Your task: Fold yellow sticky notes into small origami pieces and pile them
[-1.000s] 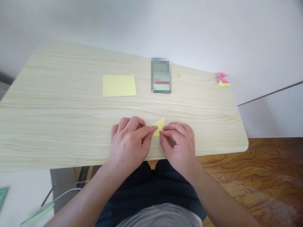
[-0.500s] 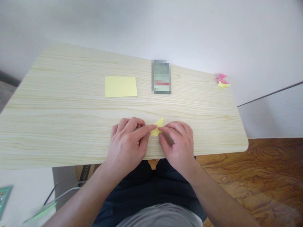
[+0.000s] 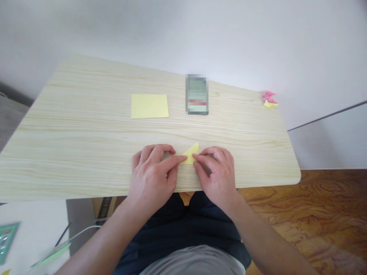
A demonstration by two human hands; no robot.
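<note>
A small piece of yellow paper (image 3: 194,152), folded into a triangle with its tip pointing away from me, lies near the table's front edge. My left hand (image 3: 153,166) presses its index fingertip onto the paper's left corner, with the thumb close below and the other fingers curled on the table. At the right side, my right hand (image 3: 216,166) pinches the paper's edge between index finger and thumb. What lies under the fingertips is hidden.
On the wood-grain table (image 3: 86,152) lie a flat yellow sheet (image 3: 149,106) and a pixelated rectangular object (image 3: 197,94). Pink folded paper (image 3: 268,96) and a yellow folded piece (image 3: 270,104) sit at the far right corner. A white cable (image 3: 83,231) hangs at lower left.
My left index finger has slid left along the folded paper, uncovering more of its middle. My right hand has barely moved. The camera view has shifted slightly.
</note>
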